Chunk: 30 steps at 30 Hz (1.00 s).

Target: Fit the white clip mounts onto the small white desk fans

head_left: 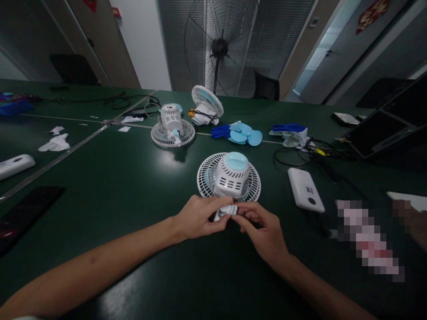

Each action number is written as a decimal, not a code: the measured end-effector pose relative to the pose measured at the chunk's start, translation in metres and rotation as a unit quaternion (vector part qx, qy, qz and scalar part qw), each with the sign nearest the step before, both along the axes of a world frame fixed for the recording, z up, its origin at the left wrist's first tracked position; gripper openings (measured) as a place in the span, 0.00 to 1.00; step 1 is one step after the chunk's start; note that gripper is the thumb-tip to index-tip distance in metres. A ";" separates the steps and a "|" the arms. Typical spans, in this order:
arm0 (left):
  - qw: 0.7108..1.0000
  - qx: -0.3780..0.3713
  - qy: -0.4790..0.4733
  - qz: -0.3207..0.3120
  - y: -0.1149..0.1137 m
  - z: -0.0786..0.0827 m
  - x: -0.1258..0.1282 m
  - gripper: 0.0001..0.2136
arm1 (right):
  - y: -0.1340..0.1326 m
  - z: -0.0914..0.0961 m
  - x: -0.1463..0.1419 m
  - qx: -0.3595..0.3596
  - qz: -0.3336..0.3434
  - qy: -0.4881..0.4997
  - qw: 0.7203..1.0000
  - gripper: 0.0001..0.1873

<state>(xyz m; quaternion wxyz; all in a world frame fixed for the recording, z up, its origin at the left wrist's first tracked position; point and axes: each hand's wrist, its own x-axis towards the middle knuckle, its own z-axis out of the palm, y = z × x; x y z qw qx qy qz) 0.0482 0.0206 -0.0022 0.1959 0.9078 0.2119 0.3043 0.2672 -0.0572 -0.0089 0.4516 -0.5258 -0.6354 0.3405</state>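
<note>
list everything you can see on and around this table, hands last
near fan: one, white with light blue cap, grille down, just beyond the hands
far fans: two, white and light blue, mid table
loose blades: one cluster, light blue, right of the far fans
gloves: count unclear, blue, either side of the blades
power bank: one, white, right of the near fan
paper scraps: a few, white, left side
floor fan: one, black, behind the table
table: one, dark green
small part: one, white, pinched between both hands
left hand: one, bare, on the part
right hand: one, bare, on the part
</note>
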 end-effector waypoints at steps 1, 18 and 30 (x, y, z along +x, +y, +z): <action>1.000 0.000 0.001 0.000 0.000 0.000 0.000 0.15 | 0.000 0.000 0.000 -0.006 0.001 0.007 1.000 0.12; 1.000 0.010 0.013 -0.003 0.001 0.001 0.000 0.15 | 0.005 0.006 -0.001 -0.028 0.000 -0.046 0.999 0.15; 1.000 0.006 0.017 -0.001 0.001 0.001 0.000 0.16 | 0.007 0.005 -0.001 -0.085 0.022 0.039 0.995 0.15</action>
